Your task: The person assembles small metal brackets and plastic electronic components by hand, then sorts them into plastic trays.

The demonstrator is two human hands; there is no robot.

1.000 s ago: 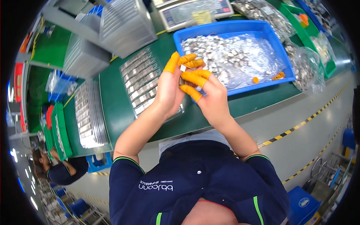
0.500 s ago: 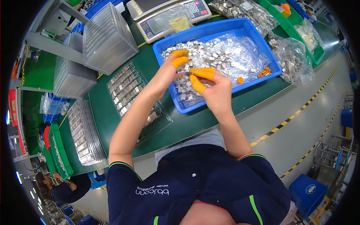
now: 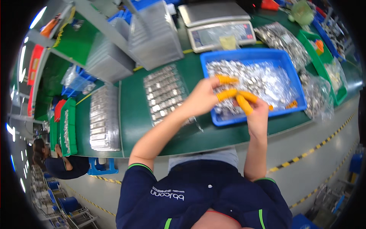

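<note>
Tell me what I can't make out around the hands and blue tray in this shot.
Head view, now:
Whether a part is held where the left hand and right hand meet: too small, blurred.
Outlines of single small parts in the blue tray: blurred, some hidden by the left hand.
The scale's display: blurred.
Blue object at lower right: cut off by the lower edge.

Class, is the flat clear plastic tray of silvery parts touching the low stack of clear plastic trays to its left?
Apart. The head view shows a strip of green tabletop between the flat tray and the low stack.
</note>
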